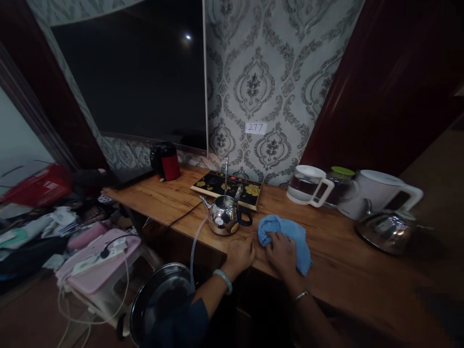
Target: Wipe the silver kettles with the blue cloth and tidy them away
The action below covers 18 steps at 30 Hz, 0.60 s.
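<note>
Long wooden bench (337, 261) with warm orange grain runs along a patterned grey wallpapered wall. Right hand (282, 252) lies palm-down on a crumpled light-blue cloth (286, 237) close to the bench's front edge, fingers slightly spread and curled over the cloth's left part, pressing it onto the wood; a thin metal bangle sits at that wrist. Left hand (239, 253) rests just beside it on the bare front edge, fingers bent and held together, holding nothing that can be seen; a pale green bangle (223, 280) circles the wrist. Just behind the left hand stands a small shiny steel kettle with a black handle (225, 216), apart from the cloth. Behind the kettle, toward the back edge, lies a flat black induction tea stove with yellow flower print (232, 186), a thin metal spout rising from it. A clear hose (195, 241) drops from the kettle area over the front edge. Near the back-left corner sits a black and red electric kettle (165, 161). Toward the right end: a glass jug with white handle (310, 185), a green-lidded jar (340, 181), a white electric kettle (380, 193), and a round steel pot (387, 231). A dark screen (137, 72) hangs on the wall above.
</note>
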### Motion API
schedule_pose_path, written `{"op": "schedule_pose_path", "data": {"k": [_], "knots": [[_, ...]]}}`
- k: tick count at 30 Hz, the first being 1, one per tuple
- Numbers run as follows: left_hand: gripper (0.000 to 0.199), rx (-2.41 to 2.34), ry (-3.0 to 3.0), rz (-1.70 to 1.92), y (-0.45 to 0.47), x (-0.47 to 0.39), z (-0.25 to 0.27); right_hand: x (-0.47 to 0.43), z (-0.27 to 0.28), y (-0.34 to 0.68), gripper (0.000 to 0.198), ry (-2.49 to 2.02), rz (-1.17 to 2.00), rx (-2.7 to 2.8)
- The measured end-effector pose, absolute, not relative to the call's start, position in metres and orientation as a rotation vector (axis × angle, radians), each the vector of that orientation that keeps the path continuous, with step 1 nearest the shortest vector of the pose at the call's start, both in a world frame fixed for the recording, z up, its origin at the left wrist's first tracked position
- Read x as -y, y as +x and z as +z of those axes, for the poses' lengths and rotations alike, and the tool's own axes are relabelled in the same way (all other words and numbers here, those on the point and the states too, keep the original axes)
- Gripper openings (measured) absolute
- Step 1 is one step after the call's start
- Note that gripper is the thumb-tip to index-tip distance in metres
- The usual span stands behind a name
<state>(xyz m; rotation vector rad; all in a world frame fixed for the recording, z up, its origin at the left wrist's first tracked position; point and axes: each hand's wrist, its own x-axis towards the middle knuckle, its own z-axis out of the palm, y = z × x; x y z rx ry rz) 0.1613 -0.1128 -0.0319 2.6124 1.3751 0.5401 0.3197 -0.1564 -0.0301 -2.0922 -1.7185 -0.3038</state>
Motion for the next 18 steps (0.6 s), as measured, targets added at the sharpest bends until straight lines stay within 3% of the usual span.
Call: {"op": "schedule_pose_path", "data": {"k": [12,18], "knots": [[0.023,-1.347,2.614,0.568,0.161,0.113,-0.033,0.147,-0.047,0.320,0.028,-1.641,-0.334,1.564],[0.025,-1.273,2.552,0.593,0.160,0.110,-0.033,0.128,-0.045,0.297,0.030,-1.471,0.062,1.342]]}}
